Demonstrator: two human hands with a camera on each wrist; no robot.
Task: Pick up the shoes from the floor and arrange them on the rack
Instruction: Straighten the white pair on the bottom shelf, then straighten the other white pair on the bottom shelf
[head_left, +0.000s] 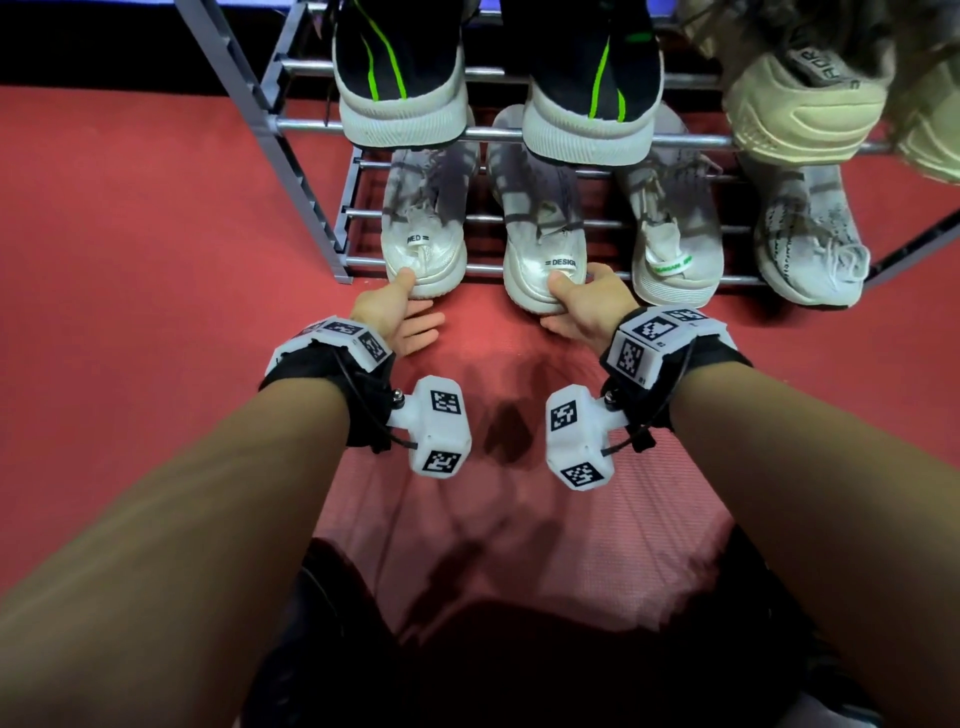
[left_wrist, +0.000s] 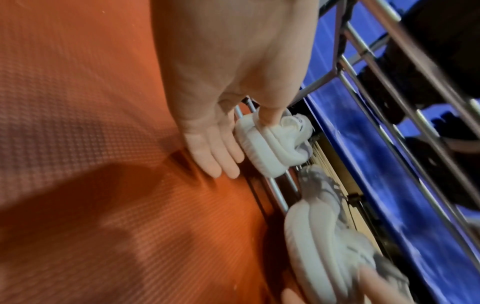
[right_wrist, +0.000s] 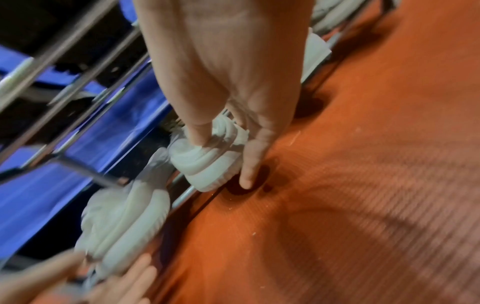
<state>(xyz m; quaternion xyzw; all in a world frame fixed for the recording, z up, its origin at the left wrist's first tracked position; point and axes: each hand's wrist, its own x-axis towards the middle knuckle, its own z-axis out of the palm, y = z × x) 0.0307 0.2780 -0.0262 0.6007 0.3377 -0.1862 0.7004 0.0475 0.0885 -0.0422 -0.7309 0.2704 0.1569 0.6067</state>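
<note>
Two white sneakers stand heel-out on the bottom shelf of the grey metal rack (head_left: 306, 124). My left hand (head_left: 400, 312) has its thumb pressed on the heel of the left white sneaker (head_left: 423, 244), with the fingers (left_wrist: 215, 156) straight beside the sole, low over the mat. My right hand (head_left: 576, 306) pinches the heel of the right white sneaker (head_left: 543, 260), thumb on the collar and fingers (right_wrist: 249, 164) under the sole. That heel overhangs the front bar. In the wrist views the same sneakers appear as the left one (left_wrist: 262, 148) and the right one (right_wrist: 205, 162).
Right of these on the bottom shelf sit two more pale sneakers (head_left: 675, 249) (head_left: 810, 244). On the shelf above are black sneakers with green stripes (head_left: 400, 67) (head_left: 592, 67) and a beige shoe (head_left: 800, 104). Red mat (head_left: 156, 260) covers the floor.
</note>
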